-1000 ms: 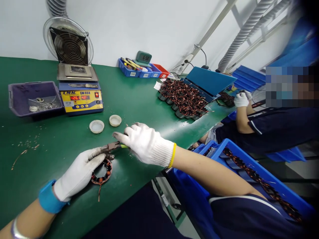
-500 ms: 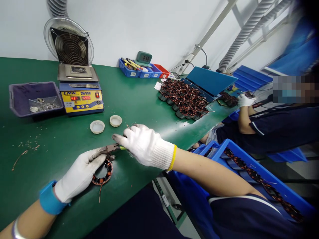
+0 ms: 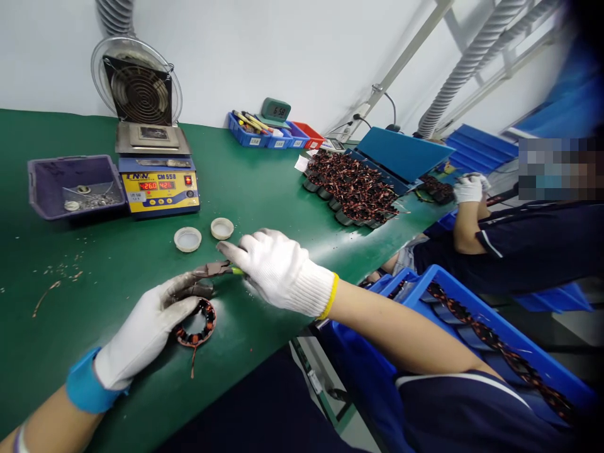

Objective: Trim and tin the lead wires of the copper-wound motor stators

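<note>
While the white-gloved left hand (image 3: 141, 327) pinches one side of a copper-wound ring (image 3: 193, 340), the gloved right hand (image 3: 280, 267) is closed around green-handled pliers (image 3: 214, 269). The ring is near the front edge of a green tabletop (image 3: 259, 189), with one loose wire (image 3: 192, 363) pointing toward that edge. The pliers' metal head meets the left hand just above the ring; whether it grips anything cannot be made out. Farther back are two small, pale, round dishes (image 3: 187, 248). Toward the tabletop's back edge, at left, a yellow-fronted device (image 3: 163, 196) with red digits stands beside a purple bin (image 3: 44, 179). Toward the right edge, wound parts (image 3: 352, 189) stand packed together, short of a seated co-worker (image 3: 533, 242) wearing white gloves.
</note>
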`<state>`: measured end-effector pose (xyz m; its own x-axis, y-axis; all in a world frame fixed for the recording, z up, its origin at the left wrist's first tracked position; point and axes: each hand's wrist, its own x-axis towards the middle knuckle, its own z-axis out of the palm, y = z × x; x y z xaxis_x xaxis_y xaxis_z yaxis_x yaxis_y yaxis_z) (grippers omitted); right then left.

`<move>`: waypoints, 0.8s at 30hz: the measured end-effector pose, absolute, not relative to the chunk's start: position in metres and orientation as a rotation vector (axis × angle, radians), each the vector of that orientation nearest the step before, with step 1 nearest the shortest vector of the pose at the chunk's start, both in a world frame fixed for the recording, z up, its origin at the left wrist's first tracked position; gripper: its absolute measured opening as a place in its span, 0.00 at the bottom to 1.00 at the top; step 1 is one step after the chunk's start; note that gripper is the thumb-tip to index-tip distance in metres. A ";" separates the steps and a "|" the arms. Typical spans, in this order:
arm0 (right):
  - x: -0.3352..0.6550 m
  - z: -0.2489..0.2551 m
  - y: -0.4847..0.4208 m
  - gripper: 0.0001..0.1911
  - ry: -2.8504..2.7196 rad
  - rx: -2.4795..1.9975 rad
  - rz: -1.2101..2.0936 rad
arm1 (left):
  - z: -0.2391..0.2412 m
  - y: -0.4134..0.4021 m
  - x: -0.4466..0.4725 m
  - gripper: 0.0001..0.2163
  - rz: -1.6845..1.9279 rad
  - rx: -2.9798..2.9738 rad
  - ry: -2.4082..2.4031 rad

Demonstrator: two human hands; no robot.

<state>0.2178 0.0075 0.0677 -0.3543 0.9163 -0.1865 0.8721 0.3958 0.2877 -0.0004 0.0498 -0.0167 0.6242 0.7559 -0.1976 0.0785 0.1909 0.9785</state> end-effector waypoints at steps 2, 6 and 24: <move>0.215 0.065 0.008 0.28 2.357 1.556 0.258 | -0.013 0.049 -0.004 0.26 0.557 1.317 0.779; 0.208 0.058 0.009 0.29 2.437 1.485 0.321 | -0.014 0.051 -0.008 0.21 0.553 1.378 0.807; 0.197 0.050 0.011 0.23 2.479 1.442 0.443 | -0.019 0.055 -0.010 0.19 0.522 1.363 0.726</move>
